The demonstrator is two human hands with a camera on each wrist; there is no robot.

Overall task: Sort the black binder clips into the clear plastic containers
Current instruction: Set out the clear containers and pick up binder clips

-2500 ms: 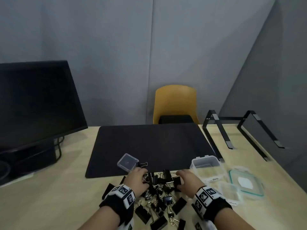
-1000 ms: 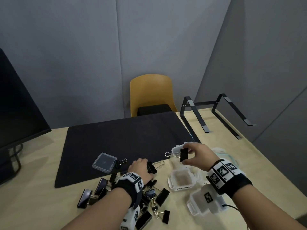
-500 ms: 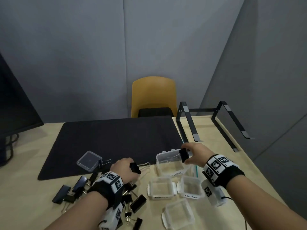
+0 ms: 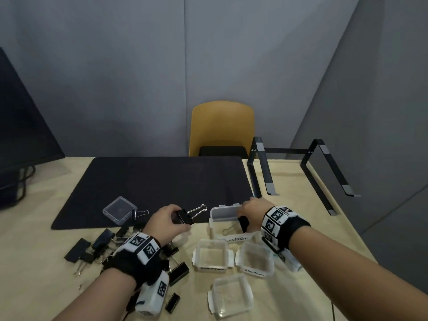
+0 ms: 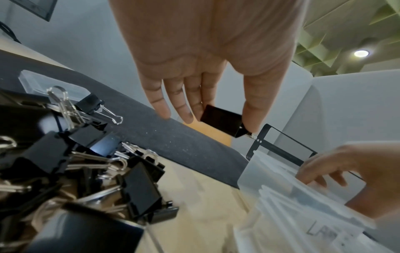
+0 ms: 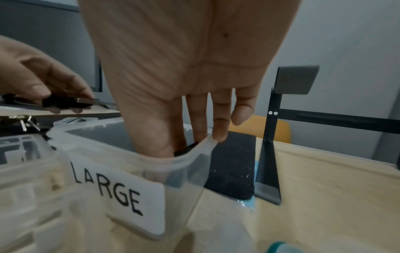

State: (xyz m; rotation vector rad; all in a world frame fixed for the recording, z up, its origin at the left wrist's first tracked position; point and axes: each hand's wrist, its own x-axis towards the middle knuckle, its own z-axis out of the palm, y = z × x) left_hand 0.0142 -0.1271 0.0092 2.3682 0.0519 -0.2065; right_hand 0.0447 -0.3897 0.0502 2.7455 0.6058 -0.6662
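In the head view, a large binder clip [image 4: 184,217] is pinched between the thumb and fingers of the left hand [image 4: 167,224] just left of the LARGE container [image 4: 225,222], into which the right hand [image 4: 250,215] is lowered beside a clip [image 4: 243,224], while the loose pile of clips [image 4: 108,243] lies behind the left wrist. In the left wrist view, the clip body [image 5: 223,120] is clamped between thumb and forefinger, the other fingers [image 5: 161,104] hanging straight. In the right wrist view, the thumb and fingertips [image 6: 218,131] are dipped inside the container's rim [image 6: 201,145] against a dark clip [image 6: 184,149]; whether it is gripped cannot be told.
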